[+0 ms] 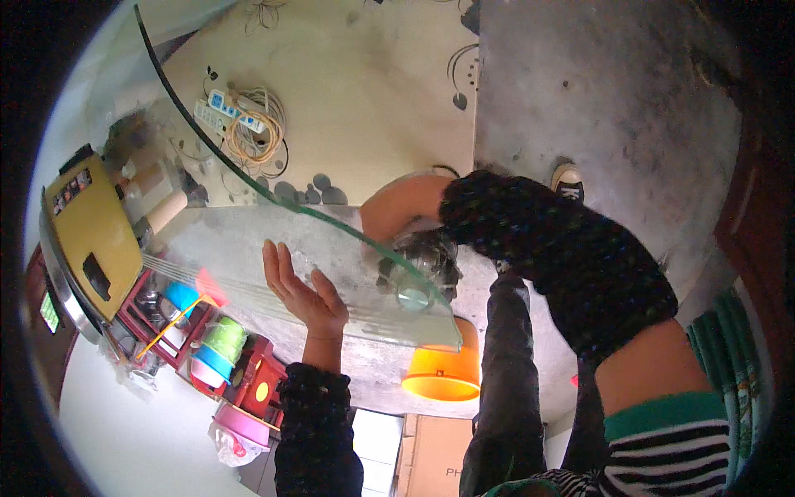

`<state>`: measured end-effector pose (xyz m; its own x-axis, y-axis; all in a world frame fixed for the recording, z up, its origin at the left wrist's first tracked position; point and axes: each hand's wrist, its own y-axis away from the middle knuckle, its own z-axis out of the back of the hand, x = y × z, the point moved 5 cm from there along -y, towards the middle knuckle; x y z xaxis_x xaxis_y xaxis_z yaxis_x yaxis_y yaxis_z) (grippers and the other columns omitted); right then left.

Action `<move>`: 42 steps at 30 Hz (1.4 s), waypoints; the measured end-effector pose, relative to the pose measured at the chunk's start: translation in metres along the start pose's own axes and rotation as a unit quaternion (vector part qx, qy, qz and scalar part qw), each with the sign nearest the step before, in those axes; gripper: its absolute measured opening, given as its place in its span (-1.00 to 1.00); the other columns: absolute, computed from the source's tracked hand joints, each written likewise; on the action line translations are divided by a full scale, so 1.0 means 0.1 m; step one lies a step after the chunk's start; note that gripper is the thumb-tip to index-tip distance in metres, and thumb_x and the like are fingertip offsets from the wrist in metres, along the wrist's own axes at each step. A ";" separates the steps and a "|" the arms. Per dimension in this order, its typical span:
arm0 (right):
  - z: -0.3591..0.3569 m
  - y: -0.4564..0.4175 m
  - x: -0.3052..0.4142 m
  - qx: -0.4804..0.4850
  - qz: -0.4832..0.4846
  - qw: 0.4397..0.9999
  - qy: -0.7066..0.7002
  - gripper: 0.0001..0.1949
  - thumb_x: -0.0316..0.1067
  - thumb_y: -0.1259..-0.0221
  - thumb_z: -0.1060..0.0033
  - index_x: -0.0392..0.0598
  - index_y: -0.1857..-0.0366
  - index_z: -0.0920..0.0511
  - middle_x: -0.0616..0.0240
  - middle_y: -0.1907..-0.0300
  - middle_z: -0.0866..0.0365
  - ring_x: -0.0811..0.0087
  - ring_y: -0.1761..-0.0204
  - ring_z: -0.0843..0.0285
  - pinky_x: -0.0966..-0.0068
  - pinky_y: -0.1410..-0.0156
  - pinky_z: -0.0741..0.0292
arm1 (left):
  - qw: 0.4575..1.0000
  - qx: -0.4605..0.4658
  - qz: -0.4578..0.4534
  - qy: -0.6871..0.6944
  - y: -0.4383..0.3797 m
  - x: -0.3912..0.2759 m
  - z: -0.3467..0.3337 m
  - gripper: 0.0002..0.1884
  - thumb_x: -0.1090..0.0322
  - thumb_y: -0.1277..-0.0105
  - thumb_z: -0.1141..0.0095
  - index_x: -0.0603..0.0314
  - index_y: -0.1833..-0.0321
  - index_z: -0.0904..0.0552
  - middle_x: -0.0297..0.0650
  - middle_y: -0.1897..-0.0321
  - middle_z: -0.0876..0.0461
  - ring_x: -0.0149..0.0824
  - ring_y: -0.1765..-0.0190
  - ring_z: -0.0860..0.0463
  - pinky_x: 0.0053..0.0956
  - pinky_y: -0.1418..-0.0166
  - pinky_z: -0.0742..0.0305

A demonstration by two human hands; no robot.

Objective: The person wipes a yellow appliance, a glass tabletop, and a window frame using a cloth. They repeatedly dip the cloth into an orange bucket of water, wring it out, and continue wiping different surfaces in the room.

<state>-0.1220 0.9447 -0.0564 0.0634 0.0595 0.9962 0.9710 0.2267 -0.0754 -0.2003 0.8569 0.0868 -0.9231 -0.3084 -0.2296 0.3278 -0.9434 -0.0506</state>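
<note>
A clear glass panel with a green edge stretches from upper left to centre right. My left hand is spread near its middle, palm and fingers in view, holding nothing; I cannot tell whether it touches the glass. Past the green edge, my right hand bends down in a dark sleeve. Its fingers are partly hidden and blurred beside a dark, shiny object, so its grip is unclear. A pale round disc shows through the glass just below it.
An orange bucket is by my leg, near a cardboard box. Coiled cable and power strips lie on the patterned floor covering. At left are a yellow board, a dark red rack and stacked basins.
</note>
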 end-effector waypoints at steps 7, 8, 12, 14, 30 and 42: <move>-0.11 0.90 0.25 -0.404 -0.068 0.908 0.088 -0.69 -0.17 -0.28 0.08 -0.18 0.12 -0.53 0.14 -0.07 -0.41 0.17 -0.09 -0.31 0.39 -0.16 -0.29 | 1.000 -0.011 -0.008 -0.004 0.02 0.01 0.02 -0.53 0.27 -0.39 0.25 0.42 -0.29 -0.22 0.16 -0.30 -0.17 0.09 -0.34 -0.18 -0.07 -0.37 -0.04; -0.26 1.07 0.23 -0.486 -0.050 0.861 0.143 -0.69 -0.18 -0.29 0.09 -0.19 0.13 -0.53 0.12 -0.12 -0.37 0.13 -0.10 -0.30 0.38 -0.19 -0.27 | 1.000 -0.012 -0.016 0.005 0.01 -0.01 -0.01 -0.53 0.27 -0.39 0.25 0.41 -0.29 -0.22 0.16 -0.30 -0.17 0.09 -0.34 -0.17 -0.08 -0.37 -0.04; -1.05 1.04 0.10 -0.728 -0.084 0.650 -0.203 -0.70 -0.21 -0.38 0.19 -0.16 0.00 -0.44 0.18 -0.24 -0.25 0.29 -0.17 -0.25 0.39 -0.26 -0.21 | 1.000 -0.002 -0.013 -0.020 0.06 0.03 0.03 -0.51 0.29 -0.36 0.22 0.44 -0.29 -0.20 0.18 -0.30 -0.16 0.14 -0.34 -0.16 -0.07 -0.37 -0.02; -1.56 0.88 -0.06 -0.738 -0.099 0.551 -0.377 -0.70 -0.21 -0.37 0.17 -0.15 -0.02 -0.42 0.19 -0.22 -0.28 0.28 -0.15 -0.27 0.38 -0.24 -0.23 | 1.000 -0.002 -0.022 -0.020 0.07 0.05 0.03 -0.51 0.29 -0.36 0.22 0.44 -0.30 -0.19 0.19 -0.30 -0.15 0.13 -0.35 -0.15 -0.07 -0.37 -0.01; -2.58 0.36 -0.57 -0.619 -0.079 0.549 -0.556 -0.58 -0.24 -0.27 0.02 -0.08 -0.19 -0.30 0.26 -0.05 -0.49 0.27 -0.02 -0.46 0.33 -0.09 -0.45 | 1.000 -0.010 -0.014 -0.020 0.05 0.01 -0.07 -0.52 0.28 -0.37 0.21 0.39 -0.30 -0.22 0.14 -0.31 -0.16 0.09 -0.34 -0.17 -0.10 -0.37 -0.04; -0.46 2.01 0.23 -0.509 -0.241 0.818 0.117 -0.72 -0.38 -0.21 -0.02 -0.24 0.02 -0.43 -0.07 -0.01 -0.39 -0.03 -0.06 -0.32 0.22 -0.16 -0.29 | 0.999 -0.009 0.032 0.004 0.01 0.13 0.15 -0.44 0.29 -0.23 0.09 0.33 -0.31 -0.22 0.10 -0.31 -0.19 0.13 -0.34 -0.17 -0.03 -0.36 -0.05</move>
<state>0.0856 0.9466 -0.0462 -0.4565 -0.0128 0.8896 0.5771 -0.7653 0.2851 -0.2146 0.8499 0.0982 -0.8986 -0.3669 -0.2408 0.3897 -0.9194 -0.0532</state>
